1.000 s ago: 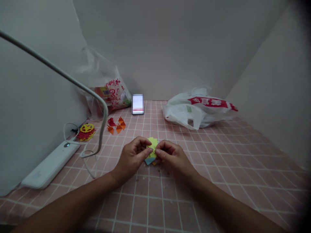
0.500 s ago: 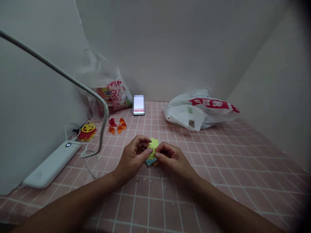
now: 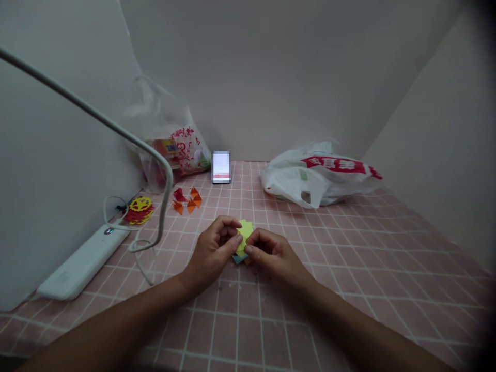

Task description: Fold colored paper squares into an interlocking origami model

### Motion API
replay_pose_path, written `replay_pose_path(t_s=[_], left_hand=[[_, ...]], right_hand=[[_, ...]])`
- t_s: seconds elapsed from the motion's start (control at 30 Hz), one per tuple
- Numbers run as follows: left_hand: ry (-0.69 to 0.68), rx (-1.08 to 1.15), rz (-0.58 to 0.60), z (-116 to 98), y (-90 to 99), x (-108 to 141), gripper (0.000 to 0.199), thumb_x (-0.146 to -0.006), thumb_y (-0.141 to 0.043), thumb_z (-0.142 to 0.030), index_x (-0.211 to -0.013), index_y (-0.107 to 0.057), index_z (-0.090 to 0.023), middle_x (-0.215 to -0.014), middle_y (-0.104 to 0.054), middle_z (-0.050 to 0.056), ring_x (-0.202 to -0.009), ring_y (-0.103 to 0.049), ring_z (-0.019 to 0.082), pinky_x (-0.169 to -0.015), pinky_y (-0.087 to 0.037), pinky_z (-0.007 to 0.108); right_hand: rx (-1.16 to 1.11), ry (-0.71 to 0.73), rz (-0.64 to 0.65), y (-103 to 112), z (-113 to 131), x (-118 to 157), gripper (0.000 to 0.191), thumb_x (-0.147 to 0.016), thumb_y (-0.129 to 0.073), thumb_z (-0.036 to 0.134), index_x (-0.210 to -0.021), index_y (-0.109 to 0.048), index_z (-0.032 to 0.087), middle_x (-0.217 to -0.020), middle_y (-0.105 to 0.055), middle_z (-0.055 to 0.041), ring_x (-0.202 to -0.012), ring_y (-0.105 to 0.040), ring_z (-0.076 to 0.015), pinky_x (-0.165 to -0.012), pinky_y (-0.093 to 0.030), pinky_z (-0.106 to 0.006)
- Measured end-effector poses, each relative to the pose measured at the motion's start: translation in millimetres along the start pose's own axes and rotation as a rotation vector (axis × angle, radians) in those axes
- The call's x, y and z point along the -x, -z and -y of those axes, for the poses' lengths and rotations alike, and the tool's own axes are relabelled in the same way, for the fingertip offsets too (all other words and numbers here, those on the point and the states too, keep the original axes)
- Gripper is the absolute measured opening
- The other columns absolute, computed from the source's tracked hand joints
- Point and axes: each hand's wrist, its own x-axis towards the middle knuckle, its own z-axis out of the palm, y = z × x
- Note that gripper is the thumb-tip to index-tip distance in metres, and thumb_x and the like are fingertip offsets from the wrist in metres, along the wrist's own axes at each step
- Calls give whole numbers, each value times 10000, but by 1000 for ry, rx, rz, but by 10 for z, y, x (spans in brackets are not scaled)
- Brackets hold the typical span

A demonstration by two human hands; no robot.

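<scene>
A small piece of yellow paper (image 3: 245, 231) is held between my two hands over the middle of the tiled-pattern table. My left hand (image 3: 216, 245) pinches its left side between thumb and curled fingers. From the right, my right hand (image 3: 276, 251) closes thumb and forefinger on its lower right edge. Beneath it, blue paper (image 3: 239, 259) and a bit of orange paper show; the hands hide the rest of this little pile. Several small folded orange paper pieces (image 3: 191, 205) and a red one (image 3: 179, 195) lie beyond my left hand.
A white power strip (image 3: 83, 261) lies at the left, with a grey cable (image 3: 127, 135) arching above it. Red and yellow cut-out discs (image 3: 140, 209) are stacked beside it. Behind stand a filled plastic bag (image 3: 186, 147), a lit phone (image 3: 221, 167) and a white bag (image 3: 298, 178).
My right thumb and fingertips have shifted very slightly left and down along the yellow paper. My left hand stays nearly still, and the other things have not moved.
</scene>
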Motion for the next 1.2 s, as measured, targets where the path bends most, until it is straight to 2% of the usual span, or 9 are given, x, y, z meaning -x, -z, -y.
replay_pose_path(t_s=[0.17, 0.27, 0.77, 1.0, 1.2], left_hand=[[52, 22, 12, -21, -18, -12, 175, -839, -640, -254, -962, -542, -176, -699, -596, -32, -565, -552, 84, -504, -435, 182], [63, 35, 24, -18, -18, -18, 188, -829, -655, -266, -956, -550, -175, -710, -600, -28, -587, -565, 90, -514, -450, 185], [44, 18, 62, 68, -7, -15, 237, -855, -634, -231, -1052, -512, -182, -746, -584, -26, -614, -553, 85, -548, -443, 187], [56, -18, 127, 37, 6, -20, 252, -874, -619, -260, -1087, -497, -205, -754, -566, -33, -615, -544, 90, -567, -441, 200], [44, -150, 150, 52, 16, -4, 195, -889, -590, -274, -1054, -514, -203, -798, -595, -10, -686, -577, 119, -617, -457, 232]], right_hand=[[2, 2, -15, -6, 0, -12, 191, -783, -659, 326, -716, -555, 181, -668, -584, -14, -595, -511, -126, -548, -394, -267], [-22, 0, -32, -4, -10, -17, 195, -785, -654, 324, -706, -545, 184, -680, -592, -13, -622, -545, -136, -594, -429, -285], [-32, 5, -58, -16, -47, 6, 200, -805, -661, 320, -716, -550, 180, -699, -598, -17, -625, -543, -127, -577, -422, -269], [-65, 9, -58, -15, -22, 10, 222, -837, -630, 373, -731, -569, 188, -623, -544, 16, -538, -476, -103, -499, -369, -231], [-98, -39, -63, -25, -4, 0, 222, -813, -642, 377, -735, -547, 193, -560, -540, 39, -428, -426, -75, -417, -306, -205]])
